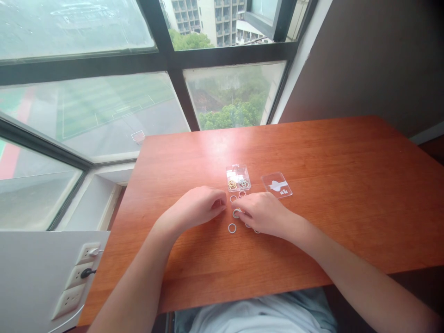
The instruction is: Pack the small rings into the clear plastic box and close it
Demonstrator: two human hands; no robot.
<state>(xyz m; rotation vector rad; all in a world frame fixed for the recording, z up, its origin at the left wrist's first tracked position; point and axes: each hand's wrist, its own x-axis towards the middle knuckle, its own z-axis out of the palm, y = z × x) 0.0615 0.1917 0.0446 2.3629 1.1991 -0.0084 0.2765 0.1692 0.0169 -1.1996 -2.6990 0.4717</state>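
Note:
My left hand rests on the table just left of a loose group of small rings, its fingers curled together; what they hold, if anything, is hidden. My right hand reaches in from the other side, with a grey-green ring between its thumb and fingers. Nearer to me lies a pale ring. Pink rings sit beyond the right hand, and others are partly covered by it. Behind them stands a clear plastic box, with yellow rings and dark and pale rings in its front compartments.
A clear lid with a white print lies right of the box. The brown wooden table meets large windows at the back left. Sockets with plugs are on the wall at lower left.

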